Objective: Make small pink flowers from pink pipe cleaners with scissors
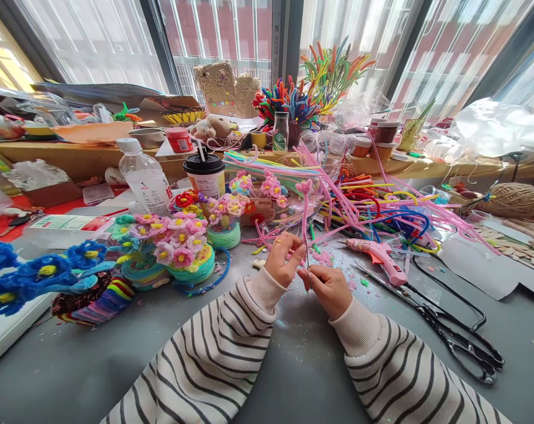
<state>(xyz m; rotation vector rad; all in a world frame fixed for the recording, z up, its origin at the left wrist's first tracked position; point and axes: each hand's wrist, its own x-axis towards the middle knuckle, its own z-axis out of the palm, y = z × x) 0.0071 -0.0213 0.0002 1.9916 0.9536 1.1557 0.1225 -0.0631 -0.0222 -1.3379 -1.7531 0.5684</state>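
Observation:
Upright between my two hands stands a pink pipe-cleaner flower (pixel 304 187) with a fuzzy stem that thins to bare wire lower down. My left hand (pixel 284 259) is closed, its thumb and fingertips at the stem's middle. Lower on the stem, my right hand (pixel 331 290) pinches the thin end between thumb and curled fingers. Left of my hands sit finished-looking pots of pipe-cleaner flowers, among them a pink bunch (pixel 181 238) in a green pot and blue flowers (pixel 48 271) in a rainbow pot. Small pink and green scraps lie behind my hands.
A pink glue gun (pixel 384 259) and black-handled scissors (pixel 452 335) lie on the right. Loose pink pipe cleaners (pixel 338 200) pile up behind them. A plastic bottle (pixel 145 179) and a lidded cup (pixel 205 175) stand back left. A cluttered ledge (pixel 244 154) runs below the windows.

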